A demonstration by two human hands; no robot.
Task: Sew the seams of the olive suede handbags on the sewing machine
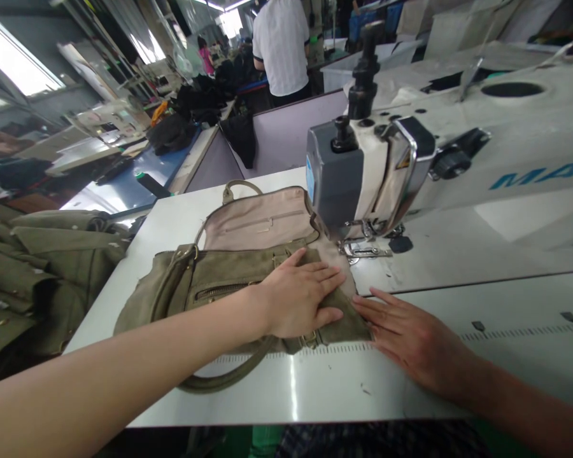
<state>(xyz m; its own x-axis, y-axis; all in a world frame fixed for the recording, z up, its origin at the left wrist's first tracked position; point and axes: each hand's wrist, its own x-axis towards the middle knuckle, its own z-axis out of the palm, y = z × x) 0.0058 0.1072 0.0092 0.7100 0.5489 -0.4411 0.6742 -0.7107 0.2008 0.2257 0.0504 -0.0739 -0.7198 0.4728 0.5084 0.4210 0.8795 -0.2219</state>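
Note:
An olive-green handbag lies flat on the white sewing table, its beige lining open toward the sewing machine. My left hand presses flat on the bag's right part, fingers stretched out. Just right of it, my right hand lies flat on the table, fingertips touching the bag's right edge. The machine's presser foot sits just beyond both hands, at the bag's corner. A bag handle loops toward the table's front edge.
A pile of olive-green fabric pieces lies at the left of the table. A person in a white shirt stands at the back. Other tables with dark bags run behind.

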